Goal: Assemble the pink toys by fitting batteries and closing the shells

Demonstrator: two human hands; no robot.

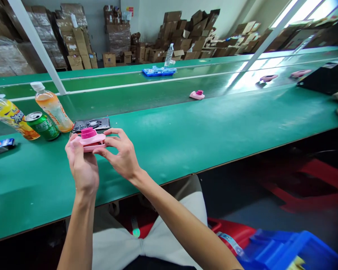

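A pink toy camera (90,140) with a darker pink lens is held above the green table, its lens facing up. A gap with something dark red inside runs between its two shell halves on the right side. My left hand (86,168) wraps the camera from the left, thumb on the near side. With thumb and fingers, my right hand (121,152) pinches its right end. Just behind the camera lies a black phone (94,124), partly hidden by it.
A green can (43,125), an orange drink bottle (52,107) and a yellow bottle (12,116) stand left. Another pink toy camera (197,95) rests on the green belt (157,92). Beyond are a blue tray (159,72) and a clear bottle (169,55). A blue bin (287,247) sits low right.
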